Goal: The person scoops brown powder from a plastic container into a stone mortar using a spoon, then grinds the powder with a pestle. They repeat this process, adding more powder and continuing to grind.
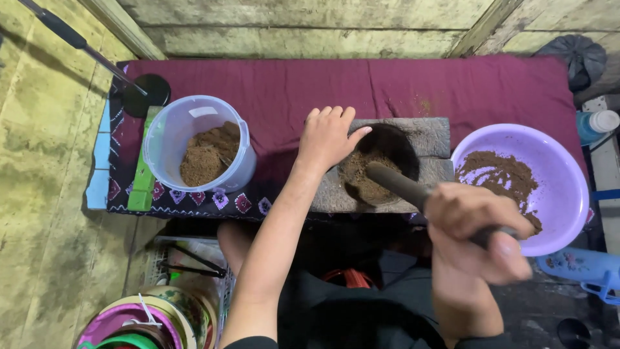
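We grip a dark pestle (413, 190) in our right hand (478, 236), fingers wrapped tight around its upper end. Its long axis slants from that hand up and to the left, and its lower tip rests in the brown powder inside the stone mortar (387, 161). The mortar sits on the table under a maroon cloth (452, 87), directly ahead of us, between a clear plastic tub (194, 145) of the same brown powder on the left and a lilac bowl (523, 187) with more powder on the right. Our left hand (329, 139) lies flat and spread on the mortar's left rim, holding nothing, thumb reaching toward the hollow. It is the nearer hand to the mortar; the right stands back, lower right of it.
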